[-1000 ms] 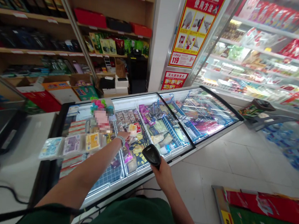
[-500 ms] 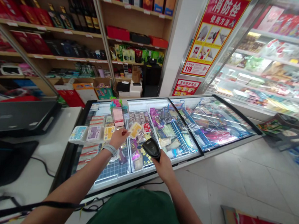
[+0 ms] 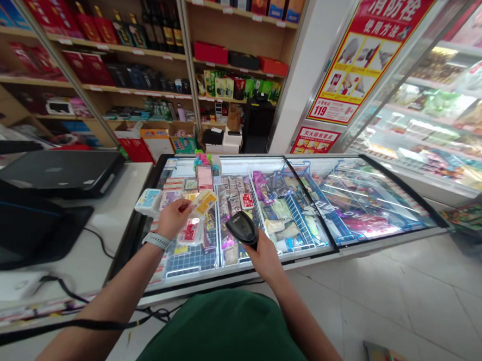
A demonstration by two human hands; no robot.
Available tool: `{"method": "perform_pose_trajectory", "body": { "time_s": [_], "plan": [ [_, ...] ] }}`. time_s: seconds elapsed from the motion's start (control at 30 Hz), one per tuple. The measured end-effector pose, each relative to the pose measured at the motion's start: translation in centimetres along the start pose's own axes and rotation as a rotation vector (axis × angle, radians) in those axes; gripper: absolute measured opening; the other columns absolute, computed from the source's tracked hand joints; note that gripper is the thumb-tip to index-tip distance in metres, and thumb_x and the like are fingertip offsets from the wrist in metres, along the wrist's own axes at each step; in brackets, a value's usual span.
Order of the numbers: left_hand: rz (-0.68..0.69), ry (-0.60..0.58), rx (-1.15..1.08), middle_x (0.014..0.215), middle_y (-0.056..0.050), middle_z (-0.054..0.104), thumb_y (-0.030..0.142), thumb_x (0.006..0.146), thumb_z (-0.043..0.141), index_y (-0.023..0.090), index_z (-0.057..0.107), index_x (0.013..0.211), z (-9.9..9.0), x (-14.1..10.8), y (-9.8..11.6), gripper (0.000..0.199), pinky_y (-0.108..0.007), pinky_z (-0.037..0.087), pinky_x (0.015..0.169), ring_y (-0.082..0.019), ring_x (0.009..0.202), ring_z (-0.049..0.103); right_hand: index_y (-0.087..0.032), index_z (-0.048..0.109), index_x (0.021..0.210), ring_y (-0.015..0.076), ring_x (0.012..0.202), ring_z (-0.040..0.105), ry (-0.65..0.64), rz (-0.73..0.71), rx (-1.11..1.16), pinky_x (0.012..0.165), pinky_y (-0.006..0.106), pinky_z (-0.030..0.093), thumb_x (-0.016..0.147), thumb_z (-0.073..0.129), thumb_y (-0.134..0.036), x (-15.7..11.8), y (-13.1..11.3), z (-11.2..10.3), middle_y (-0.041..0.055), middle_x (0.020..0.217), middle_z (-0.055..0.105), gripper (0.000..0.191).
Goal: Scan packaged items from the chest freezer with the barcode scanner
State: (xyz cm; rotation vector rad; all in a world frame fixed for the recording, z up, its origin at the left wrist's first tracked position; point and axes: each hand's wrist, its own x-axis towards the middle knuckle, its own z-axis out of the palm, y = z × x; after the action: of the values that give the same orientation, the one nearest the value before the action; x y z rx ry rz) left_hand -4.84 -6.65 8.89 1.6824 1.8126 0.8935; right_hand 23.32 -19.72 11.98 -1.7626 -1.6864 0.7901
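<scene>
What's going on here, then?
A person stands at a shop's glass-topped chest freezer. Their right hand holds a black handheld barcode scanner, while their left hand holds up a yellow packet over the freezer, just above a red-labelled tray pack.

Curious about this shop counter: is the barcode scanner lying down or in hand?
In hand: the right hand grips the black barcode scanner by its lower end.

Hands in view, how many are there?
2: the left hand above the chest freezer, and the right hand holding a black barcode scanner. No others show.
</scene>
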Motion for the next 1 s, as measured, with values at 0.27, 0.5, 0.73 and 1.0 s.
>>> {"method": "perform_pose_trajectory", "body": {
  "time_s": [0.27, 0.5, 0.73, 1.0],
  "plan": [
    [0.001, 0.003, -0.034, 0.080, -0.005, 0.070, 0.042, 0.074, 0.060, 0.017, 0.067, 0.089, -0.5, -0.4, 0.2, 0.029, -0.032, 0.050, 0.071, -0.020, 0.073, 0.064, -0.016, 0.055, 0.107, 0.0242, 0.098, 0.063, -0.034, -0.018, -0.028, 0.084, 0.033, 0.045, 0.084, 0.064, -0.018, -0.1, -0.8, 0.2, 0.0105, 0.104, 0.066, 0.025],
    [-0.012, -0.017, -0.064, 0.079, -0.004, 0.071, 0.042, 0.074, 0.060, 0.019, 0.066, 0.088, -0.5, -0.4, 0.1, 0.028, -0.032, 0.050, 0.071, -0.020, 0.074, 0.064, -0.018, 0.055, 0.103, 0.0226, 0.095, 0.063, -0.031, -0.041, -0.019, 0.080, 0.031, 0.044, 0.084, 0.064, -0.019, -0.2, -0.8, 0.7, 0.0092, 0.102, 0.066, 0.022],
    [-0.014, -0.015, -0.057, 0.081, -0.003, 0.071, 0.046, 0.074, 0.061, 0.020, 0.067, 0.090, -0.7, -0.3, -0.9, 0.031, -0.032, 0.050, 0.072, -0.020, 0.074, 0.065, -0.018, 0.053, 0.100, 0.0224, 0.091, 0.063, -0.051, -0.048, -0.046, 0.076, 0.030, 0.042, 0.083, 0.063, -0.018, -0.2, -1.3, 0.8, 0.0071, 0.097, 0.066, 0.020],
    [-0.020, -0.005, -0.044, 0.085, -0.006, 0.073, 0.048, 0.073, 0.060, 0.019, 0.068, 0.094, -0.8, -0.1, -1.9, 0.036, -0.031, 0.050, 0.071, -0.021, 0.077, 0.065, -0.017, 0.054, 0.104, 0.0233, 0.094, 0.062, -0.065, -0.080, -0.029, 0.079, 0.031, 0.043, 0.084, 0.062, -0.018, 0.1, -1.0, 1.2, 0.0088, 0.100, 0.065, 0.022]
  ]
}}
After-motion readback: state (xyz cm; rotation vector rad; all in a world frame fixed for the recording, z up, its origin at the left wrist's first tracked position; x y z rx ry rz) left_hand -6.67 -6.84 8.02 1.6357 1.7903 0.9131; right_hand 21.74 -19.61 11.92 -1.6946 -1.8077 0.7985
